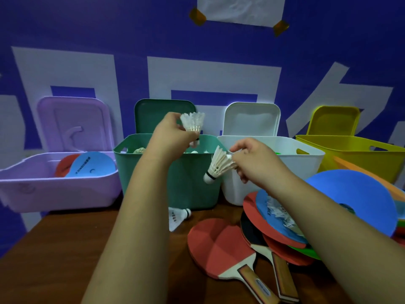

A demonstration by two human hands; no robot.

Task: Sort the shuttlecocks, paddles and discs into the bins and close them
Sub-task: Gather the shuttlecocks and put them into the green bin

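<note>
Head view: the left hand [173,132] pinches a shuttlecock [192,121] low on its feathers, cork down and feathers up, right over the mouth of the green bin [166,172]. White feathered shapes already lie in that bin, so this looks like a hold meant for a straight drop. The right hand [252,163] pinches a second shuttlecock [219,165] by the feather tips. Its cork tilts down and left, in front of the seam between the green bin and the white bin [302,156], below the rim and not yet over the opening. It probably has to rise and go left to clear the green rim. A third shuttlecock [178,217] lies on its side on the table [65,249], just beside the green bin's near wall. The paddles [219,244] are stacked near right, handles toward the person, with a blue disc [355,198] and other discs piled beyond them, close to the yellow bin [350,150]. The purple bin [54,185], far left, holds red and blue round faces. All four lids [252,119] stand tilted back by the wall, so every mouth is open from above. The near-left table gives free room, while the right is crowded, and the right forearm crosses over the pile.
</note>
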